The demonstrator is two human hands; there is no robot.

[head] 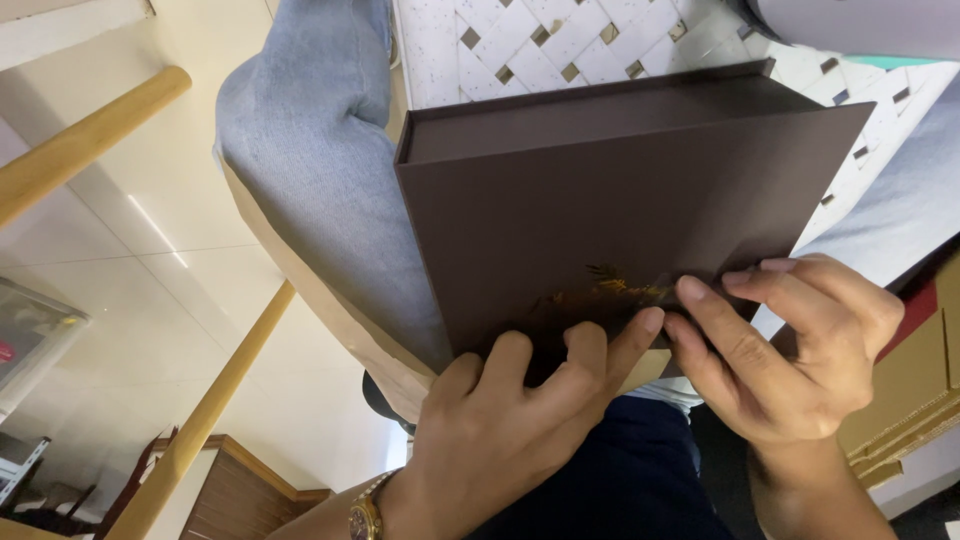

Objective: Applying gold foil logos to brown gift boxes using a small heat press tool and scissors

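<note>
While tilted, brown box [600, 190] lies under both hands' fingers [590, 350].

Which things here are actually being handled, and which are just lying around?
Being handled:
flat dark brown cardboard box with gold emblem
left hand, fingers on box
right hand, fingers on box

Lying about:
light wooden rails
patterned white woven surface
tan cardboard carton

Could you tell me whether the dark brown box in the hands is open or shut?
Shut: the dark brown box has its lid flat against the body, with no gap showing along the visible edge.
</note>
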